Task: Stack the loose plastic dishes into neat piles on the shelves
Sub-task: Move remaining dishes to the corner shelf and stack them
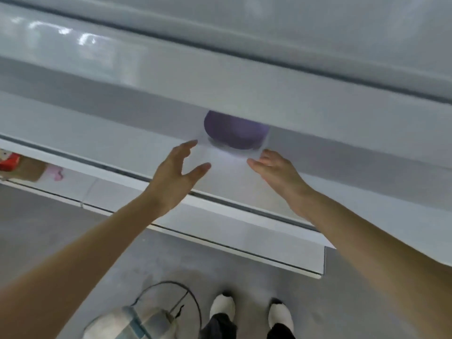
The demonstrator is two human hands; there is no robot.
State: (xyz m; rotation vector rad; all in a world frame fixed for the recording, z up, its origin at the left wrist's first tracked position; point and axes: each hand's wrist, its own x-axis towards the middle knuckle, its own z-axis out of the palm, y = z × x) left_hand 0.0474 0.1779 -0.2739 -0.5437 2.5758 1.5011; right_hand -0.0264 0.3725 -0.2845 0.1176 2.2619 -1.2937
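A purple plastic dish sits on a white shelf, its upper part hidden under the shelf above. The view is blurred, so I cannot tell whether it is one dish or a pile. My left hand reaches toward it from the lower left, fingers spread, holding nothing, a short gap from the dish. My right hand comes in from the lower right, fingers apart and empty, just below the dish's right edge.
A lower white shelf juts out below my arms, with red and pink items at its far left. On the grey floor stand a wire-framed object with a bag and my white shoes.
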